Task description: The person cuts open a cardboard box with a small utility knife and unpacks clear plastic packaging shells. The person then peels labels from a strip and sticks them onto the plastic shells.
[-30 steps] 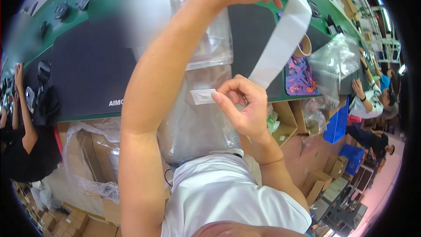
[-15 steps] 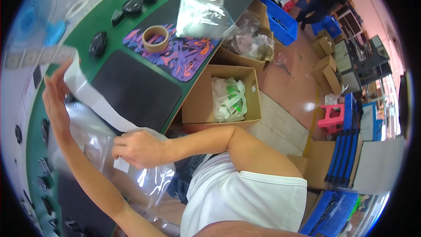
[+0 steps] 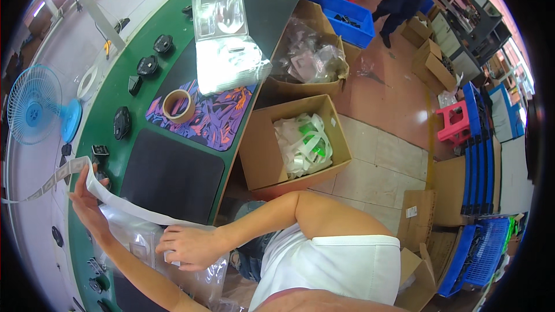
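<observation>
A long white strip of stickers (image 3: pixel 139 212) stretches between my two hands, printed with square shapes along its left end. My left hand (image 3: pixel 89 208) is raised at the left over the green bench and pinches the strip. My right hand (image 3: pixel 191 247) is closed low in front of me over a clear plastic bag (image 3: pixel 217 277). A bit of white shows under its fingers, and the strip runs up to it. One square label (image 3: pixel 137 250) is visible on the bag beside my left forearm. Exactly what the right fingertips grip is partly hidden.
On the green bench (image 3: pixel 107 156) lie black mats (image 3: pixel 173 176), a patterned mat (image 3: pixel 231 118), a tape roll (image 3: pixel 178 106), stacked clear bags (image 3: pixel 228 66) and several black mice (image 3: pixel 147 66). Cardboard boxes (image 3: pixel 260 156) stand to the right. A blue fan (image 3: pixel 34 110) is at left. People are beyond.
The view has shifted, so the bench and boxes sit differently in the picture. Both hands still hold the strip between them. The white piece under my right fingers shows less now.
</observation>
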### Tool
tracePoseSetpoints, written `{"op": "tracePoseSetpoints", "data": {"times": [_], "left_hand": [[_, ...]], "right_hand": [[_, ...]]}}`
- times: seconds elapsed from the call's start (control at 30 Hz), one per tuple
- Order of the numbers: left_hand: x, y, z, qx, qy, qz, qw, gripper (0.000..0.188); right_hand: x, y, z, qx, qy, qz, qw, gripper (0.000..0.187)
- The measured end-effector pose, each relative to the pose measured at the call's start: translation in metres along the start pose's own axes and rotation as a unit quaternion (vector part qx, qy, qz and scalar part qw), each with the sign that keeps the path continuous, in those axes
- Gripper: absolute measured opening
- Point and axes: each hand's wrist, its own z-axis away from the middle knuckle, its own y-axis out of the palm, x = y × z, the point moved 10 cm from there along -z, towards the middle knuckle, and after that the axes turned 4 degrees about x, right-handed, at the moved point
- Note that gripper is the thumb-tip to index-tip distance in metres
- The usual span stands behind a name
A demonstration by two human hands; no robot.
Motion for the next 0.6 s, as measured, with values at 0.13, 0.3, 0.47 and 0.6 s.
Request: {"op": "tracePoseSetpoints", "data": {"times": [0.13, 0.3, 0.47, 0.6], "left_hand": [[-0.001, 0.006, 0.001, 0.009, -0.001, 0.011, 1.000, 0.077], [0.005, -0.005, -0.001, -0.009, -0.015, 0.010, 1.000, 0.078], [0.007, -0.025, 0.008, -0.024, 0.014, 0.004, 1.000, 0.078], [0.013, -0.032, 0.002, -0.010, 0.007, 0.016, 1.000, 0.078]], "right_hand": [[0.008, 0.002, 0.008, 0.076, -0.024, -0.048, 0.996, 0.044], [0.008, 0.016, 0.006, 0.151, -0.023, -0.023, 0.988, 0.051], [0.010, 0.023, 0.000, 0.124, -0.027, -0.011, 0.992, 0.045], [0.004, 0.028, -0.008, 0.107, 0.015, -0.055, 0.993, 0.035]]}}
